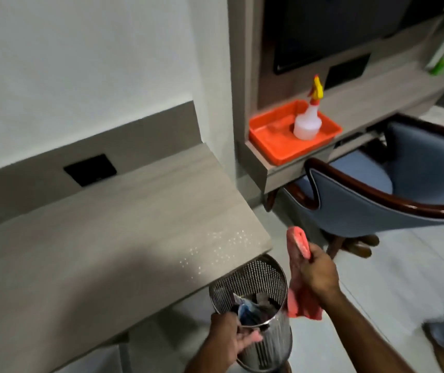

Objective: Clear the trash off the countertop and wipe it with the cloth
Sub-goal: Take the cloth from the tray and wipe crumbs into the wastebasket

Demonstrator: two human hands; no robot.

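The pale wood countertop (102, 238) fills the left and centre, with small bright droplets near its right front corner. A perforated steel waste bin (256, 275) holding crumpled trash (253, 308) is held up just below that corner. My left hand (231, 340) grips the bin's near rim. My right hand (317, 273) is to the right of the bin, closed around a pink cloth (300, 300) that hangs below and sticks up above the fist.
An orange tray (272, 133) with a white spray bottle (307, 122) sits on a shelf at the back right. A blue chair with a dark wooden rim (393, 195) stands right of the counter. A black socket plate (90, 169) is set in the backsplash.
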